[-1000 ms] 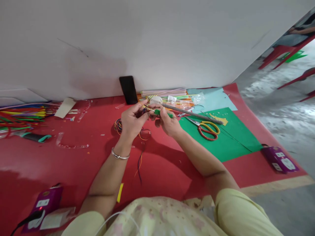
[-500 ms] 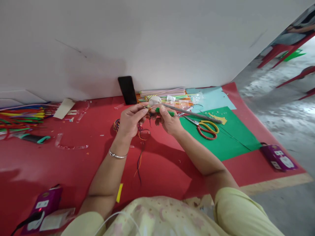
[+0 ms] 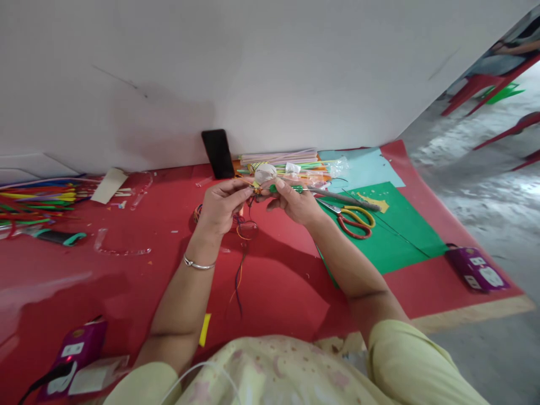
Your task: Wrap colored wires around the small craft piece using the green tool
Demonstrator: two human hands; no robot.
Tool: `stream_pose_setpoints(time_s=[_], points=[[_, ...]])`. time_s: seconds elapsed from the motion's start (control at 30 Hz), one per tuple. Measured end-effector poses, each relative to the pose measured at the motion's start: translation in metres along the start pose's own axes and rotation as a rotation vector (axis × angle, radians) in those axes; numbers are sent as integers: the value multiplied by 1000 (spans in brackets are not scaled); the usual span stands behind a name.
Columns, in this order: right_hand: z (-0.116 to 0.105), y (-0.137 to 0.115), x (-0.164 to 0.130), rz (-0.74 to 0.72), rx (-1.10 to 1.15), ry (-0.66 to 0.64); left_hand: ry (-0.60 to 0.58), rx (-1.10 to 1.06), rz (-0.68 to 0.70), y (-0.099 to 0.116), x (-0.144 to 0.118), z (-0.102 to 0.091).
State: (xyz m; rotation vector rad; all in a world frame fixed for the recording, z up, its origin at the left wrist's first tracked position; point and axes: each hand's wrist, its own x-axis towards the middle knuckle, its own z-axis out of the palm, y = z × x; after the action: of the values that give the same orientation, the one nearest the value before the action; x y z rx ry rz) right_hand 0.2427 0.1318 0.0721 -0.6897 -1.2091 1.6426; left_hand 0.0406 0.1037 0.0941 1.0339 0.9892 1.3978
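Note:
My left hand (image 3: 221, 207) and my right hand (image 3: 295, 202) meet above a red sheet (image 3: 126, 281) near the wall. The left fingers pinch a bundle of thin coloured threads (image 3: 240, 264) that hang down onto the sheet. The right fingers hold a thin green stick (image 3: 287, 188) pointing towards the left fingertips. A silver bangle (image 3: 198, 264) circles my left wrist.
Red-and-yellow scissors (image 3: 354, 219) lie on green paper (image 3: 392, 236). A black phone (image 3: 218, 153) leans on the white wall beside a pile of straws (image 3: 282, 160). Coloured sticks (image 3: 37, 199) lie far left. Purple boxes (image 3: 475, 270) (image 3: 76, 354) sit right and near left. Red chairs (image 3: 485, 84) stand far right.
Both hands have risen a little towards the wall and stayed together. The green stick has turned more level, and the threads hang longer below the left hand.

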Motion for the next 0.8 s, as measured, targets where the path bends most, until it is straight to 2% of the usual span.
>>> stream_pose_setpoints(time_s=[0.2, 0.43, 0.53, 0.63, 0.7, 0.8], points=[[3, 3, 4, 61, 91, 38, 55, -10, 49, 0, 1, 3], [6, 3, 6, 114, 147, 59, 26, 8, 36, -2, 2, 1], [6, 8, 7, 60, 116, 63, 118, 118, 170, -7, 1, 3], [10, 14, 7, -35, 64, 133, 201, 254, 292, -14, 0, 6], [17, 19, 5, -88, 37, 210, 226, 252, 304, -19, -1, 9], [27, 26, 1, -159, 11, 285, 226, 136, 265, -24, 1, 13]])
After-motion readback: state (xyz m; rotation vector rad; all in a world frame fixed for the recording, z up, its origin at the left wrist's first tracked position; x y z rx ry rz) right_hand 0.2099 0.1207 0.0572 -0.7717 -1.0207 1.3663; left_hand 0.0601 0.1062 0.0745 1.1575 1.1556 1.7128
